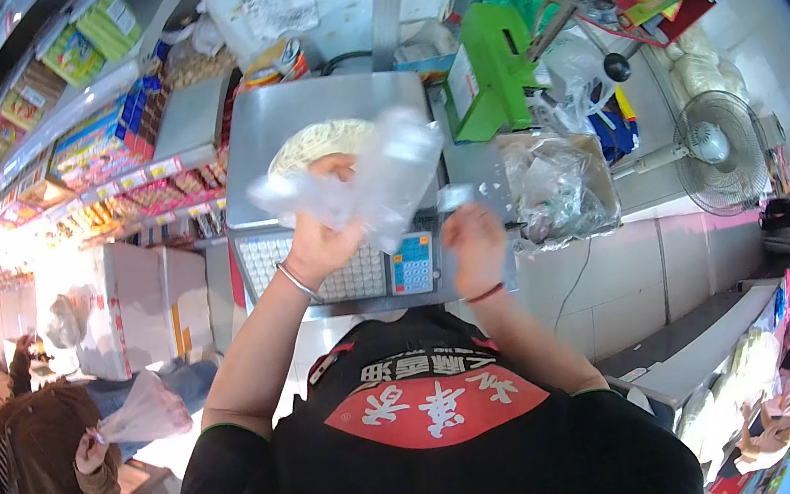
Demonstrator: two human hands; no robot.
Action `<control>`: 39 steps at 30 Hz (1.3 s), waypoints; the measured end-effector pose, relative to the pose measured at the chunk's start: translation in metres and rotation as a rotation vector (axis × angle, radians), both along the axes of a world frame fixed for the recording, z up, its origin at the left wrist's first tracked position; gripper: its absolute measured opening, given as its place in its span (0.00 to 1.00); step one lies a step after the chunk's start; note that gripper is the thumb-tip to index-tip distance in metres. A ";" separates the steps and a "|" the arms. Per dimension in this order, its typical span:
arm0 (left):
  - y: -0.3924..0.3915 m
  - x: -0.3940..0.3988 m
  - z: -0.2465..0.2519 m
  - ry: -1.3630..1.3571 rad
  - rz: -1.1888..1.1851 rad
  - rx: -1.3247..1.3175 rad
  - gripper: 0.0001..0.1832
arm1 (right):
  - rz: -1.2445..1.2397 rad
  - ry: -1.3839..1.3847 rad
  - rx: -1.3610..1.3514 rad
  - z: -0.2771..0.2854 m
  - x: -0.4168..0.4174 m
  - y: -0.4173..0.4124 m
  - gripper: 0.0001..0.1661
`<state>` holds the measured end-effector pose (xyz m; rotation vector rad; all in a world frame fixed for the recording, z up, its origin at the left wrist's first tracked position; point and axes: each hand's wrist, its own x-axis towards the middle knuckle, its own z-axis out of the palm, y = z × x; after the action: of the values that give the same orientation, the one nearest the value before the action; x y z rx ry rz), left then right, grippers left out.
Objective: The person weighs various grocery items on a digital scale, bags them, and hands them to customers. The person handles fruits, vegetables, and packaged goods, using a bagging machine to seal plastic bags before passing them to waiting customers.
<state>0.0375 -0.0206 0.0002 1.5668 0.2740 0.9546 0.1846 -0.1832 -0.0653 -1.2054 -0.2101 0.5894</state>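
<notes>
My left hand (327, 245) grips a clear plastic bag (392, 171), blurred by motion, above the steel platform of a weighing scale (335, 92). Behind and partly under the bag lies a pale yellow, net-like bundle (319, 138); its contents are not plain. My right hand (477, 239) is over the scale's right edge, fingers curled at a small whitish piece (456, 197), also blurred; whether it is pinched cannot be told. The scale's keypad (412, 263) faces me, below both hands. A green bag-sealing device (492, 78) stands to the right of the platform.
An open box of crumpled plastic (557, 186) sits right of the scale, with a metal bar and black knob (617, 67) above. A fan (718, 148) stands farther right. Snack shelves (121, 183) line the left. A person in brown (54, 462) holds a pinkish bag (149, 410) at lower left.
</notes>
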 end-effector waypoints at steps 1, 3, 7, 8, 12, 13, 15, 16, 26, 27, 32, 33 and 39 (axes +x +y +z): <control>-0.006 -0.009 0.007 0.101 -0.002 0.046 0.20 | -0.052 -0.226 0.043 0.015 0.021 0.005 0.06; -0.006 -0.016 0.015 0.210 0.018 0.521 0.18 | -0.093 -0.473 0.098 0.049 0.046 0.039 0.05; -0.009 -0.016 0.000 0.292 0.001 0.722 0.14 | 0.437 -0.643 -0.021 0.063 0.057 0.136 0.12; -0.011 -0.016 0.000 0.293 0.016 0.710 0.13 | 0.566 -0.659 -0.086 0.042 0.057 0.159 0.14; -0.003 -0.037 -0.026 0.199 0.025 0.466 0.07 | 0.511 -0.962 -0.621 0.055 0.019 0.165 0.23; -0.004 -0.044 -0.032 0.170 0.020 0.291 0.07 | 0.402 -1.131 -0.534 0.052 0.019 0.161 0.23; -0.008 -0.048 -0.039 0.175 0.161 0.052 0.10 | 0.167 -1.447 -0.342 0.045 0.021 0.152 0.25; -0.011 -0.046 -0.040 0.210 0.306 -0.013 0.12 | 0.286 -1.558 -0.290 0.043 0.021 0.148 0.24; 0.028 0.049 0.064 -0.162 -0.095 -0.403 0.21 | 0.551 -1.143 -0.072 0.059 0.028 0.078 0.28; 0.011 0.063 0.081 -0.091 -0.166 -0.420 0.20 | 0.481 -1.073 0.013 0.073 0.032 0.062 0.29; -0.067 0.137 0.116 0.148 -0.589 -0.242 0.15 | 0.872 -0.841 0.043 0.090 0.082 -0.006 0.37; -0.072 0.151 0.109 0.191 -0.651 -0.177 0.14 | 0.749 -0.709 0.093 0.089 0.087 -0.017 0.32; -0.072 0.239 0.057 0.493 -0.248 0.829 0.09 | 0.191 -0.842 -0.753 0.039 0.157 -0.072 0.13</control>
<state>0.2768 -0.0922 0.0575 2.5309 0.0040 0.4768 0.3414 -0.2548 -0.0261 -2.1470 -0.8757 0.2839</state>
